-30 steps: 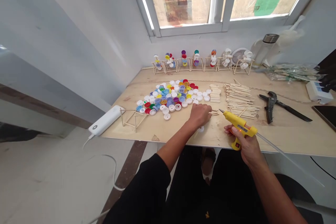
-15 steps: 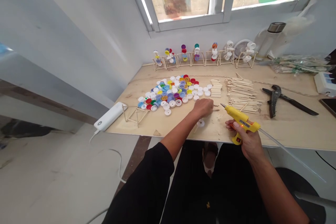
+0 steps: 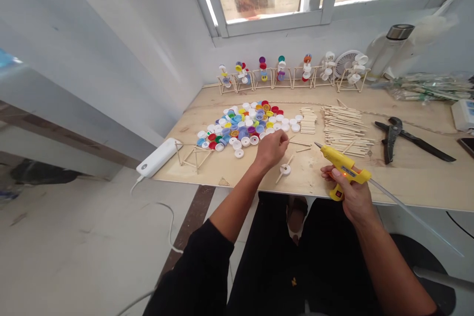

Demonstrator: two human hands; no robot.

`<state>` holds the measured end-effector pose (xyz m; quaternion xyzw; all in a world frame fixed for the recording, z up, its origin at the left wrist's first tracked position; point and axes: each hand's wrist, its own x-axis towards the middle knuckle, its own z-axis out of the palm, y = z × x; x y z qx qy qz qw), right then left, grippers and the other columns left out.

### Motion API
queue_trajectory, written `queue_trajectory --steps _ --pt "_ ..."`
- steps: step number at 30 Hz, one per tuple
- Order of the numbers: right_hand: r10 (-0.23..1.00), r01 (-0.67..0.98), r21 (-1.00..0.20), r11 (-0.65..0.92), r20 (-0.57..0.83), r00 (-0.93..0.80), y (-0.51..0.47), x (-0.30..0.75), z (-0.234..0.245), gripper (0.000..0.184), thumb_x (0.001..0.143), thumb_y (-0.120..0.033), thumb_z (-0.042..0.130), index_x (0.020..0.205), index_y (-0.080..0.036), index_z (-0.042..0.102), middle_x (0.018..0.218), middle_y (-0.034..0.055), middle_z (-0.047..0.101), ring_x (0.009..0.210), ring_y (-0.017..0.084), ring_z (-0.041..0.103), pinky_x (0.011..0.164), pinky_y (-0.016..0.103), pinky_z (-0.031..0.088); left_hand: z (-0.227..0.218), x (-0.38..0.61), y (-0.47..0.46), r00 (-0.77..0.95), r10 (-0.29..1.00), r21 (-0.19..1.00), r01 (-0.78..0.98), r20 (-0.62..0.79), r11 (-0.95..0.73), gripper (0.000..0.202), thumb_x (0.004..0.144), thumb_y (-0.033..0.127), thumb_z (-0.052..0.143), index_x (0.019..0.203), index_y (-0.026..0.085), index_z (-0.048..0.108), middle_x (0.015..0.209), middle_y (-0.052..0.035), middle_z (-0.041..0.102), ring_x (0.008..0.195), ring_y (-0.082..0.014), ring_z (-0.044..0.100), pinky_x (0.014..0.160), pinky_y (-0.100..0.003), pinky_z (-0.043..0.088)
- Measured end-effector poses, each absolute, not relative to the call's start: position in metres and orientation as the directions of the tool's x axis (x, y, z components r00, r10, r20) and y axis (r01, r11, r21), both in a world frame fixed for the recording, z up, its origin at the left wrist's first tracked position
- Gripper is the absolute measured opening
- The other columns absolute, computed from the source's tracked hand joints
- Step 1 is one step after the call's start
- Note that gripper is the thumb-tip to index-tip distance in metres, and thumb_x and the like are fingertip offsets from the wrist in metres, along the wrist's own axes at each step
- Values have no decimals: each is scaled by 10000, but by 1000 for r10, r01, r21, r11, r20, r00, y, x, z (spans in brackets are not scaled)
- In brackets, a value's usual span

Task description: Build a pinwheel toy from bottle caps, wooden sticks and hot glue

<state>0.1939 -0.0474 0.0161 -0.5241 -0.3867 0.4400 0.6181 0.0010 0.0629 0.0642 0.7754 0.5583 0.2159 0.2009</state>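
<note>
My right hand [image 3: 351,195] grips a yellow glue gun [image 3: 342,168] at the table's near edge, its nozzle pointing left and away. My left hand [image 3: 273,147] hovers over the table by the pile of coloured bottle caps [image 3: 248,126], fingers pinched on a thin wooden stick [image 3: 291,138]. A white cap glued to a stick [image 3: 284,170] lies just right of that hand. Two loose sticks [image 3: 301,146] lie between the hand and the gun.
Stacks of wooden sticks [image 3: 346,131] lie behind the gun, black pliers [image 3: 394,136] to their right. A stick frame [image 3: 194,155] and a white power bank [image 3: 157,158] sit at the left corner. Finished cap-and-stick models [image 3: 292,74], a small fan and a bottle line the wall.
My left hand has pulled back left from the loose sticks, lifting one stick, and uncovered the white cap on its stick. The glue gun has stayed nearly in place.
</note>
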Motion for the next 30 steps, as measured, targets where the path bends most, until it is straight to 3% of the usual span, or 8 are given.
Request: queue_trajectory --steps 3,6,9,12,22,30 --pt "947 -106 -993 47 11 321 -47 195 15 257 725 -388 706 869 -179 664 856 68 701 782 195 654 754 356 542 56 -17 32 153 978 809 550 146 -206 56 804 224 514 771 199 550 699 -3 636 673 -148 603 648 -264 434" --pt "949 -68 -997 43 19 315 -47 195 15 273 729 -401 697 881 -178 660 863 73 700 789 206 655 749 368 544 45 -22 0 109 994 982 188 11 -31 122 799 314 551 787 194 528 537 41 563 510 -111 535 559 -234 412" --pt "960 -24 -999 46 37 278 -52 190 20 261 742 -400 684 892 -188 665 901 63 700 821 202 656 765 349 538 40 -20 -24 128 978 980 -92 -162 175 233 754 388 623 799 176 539 469 54 540 413 -75 444 469 -201 355" --pt "976 59 -997 39 51 212 -63 180 30 243 764 -411 660 897 -208 673 910 45 701 857 195 655 796 326 531 43 -19 -35 159 954 922 -257 -256 290 314 708 430 681 821 165 555 496 40 577 399 -60 435 434 -183 320" --pt "989 426 -895 136 150 0 -89 163 32 176 814 -374 610 901 -223 629 858 39 669 819 188 624 644 265 499 49 -21 -43 189 926 836 -399 -327 377 355 654 414 737 827 150 574 533 19 619 384 -51 440 409 -179 305" --pt "969 617 -758 211 247 -29 -86 162 38 192 839 -386 559 749 -217 540 608 -26 503 568 118 476 541 239 398 47 -22 -44 201 922 838 -387 -330 385 341 664 414 730 816 147 581 549 7 631 378 -52 441 405 -182 303"
